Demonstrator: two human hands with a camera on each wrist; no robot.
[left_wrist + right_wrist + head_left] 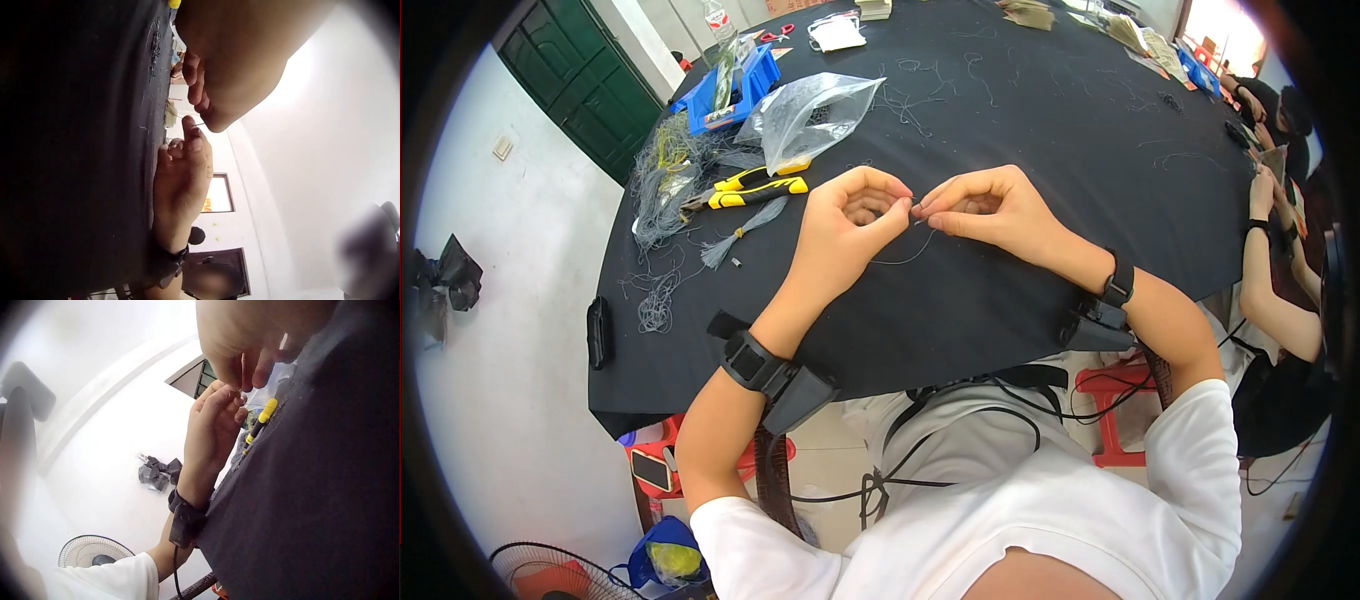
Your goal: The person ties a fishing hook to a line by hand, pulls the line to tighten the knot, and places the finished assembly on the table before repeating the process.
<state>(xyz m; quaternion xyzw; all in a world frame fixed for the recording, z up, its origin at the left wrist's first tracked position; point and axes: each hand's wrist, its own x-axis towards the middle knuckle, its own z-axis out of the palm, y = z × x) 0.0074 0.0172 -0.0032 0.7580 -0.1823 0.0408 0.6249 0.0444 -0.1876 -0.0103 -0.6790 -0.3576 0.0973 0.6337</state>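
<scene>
Over the black tablecloth, in the head view, both hands meet with fingertips almost touching. The left hand pinches a thin grey string between thumb and forefinger. Close beside it, the right hand pinches the same string with thumb and forefinger. A curved length of the string hangs below the fingertips towards the left. In the left wrist view, a short stretch of string spans the gap between the two hands. The fingertips hide the rest of what they hold.
Left of the hands lie yellow-and-black pliers, a tied bundle of grey strings and a tangled heap of string. Behind them are a clear plastic bag and a blue bin. Another person's arm is at the right.
</scene>
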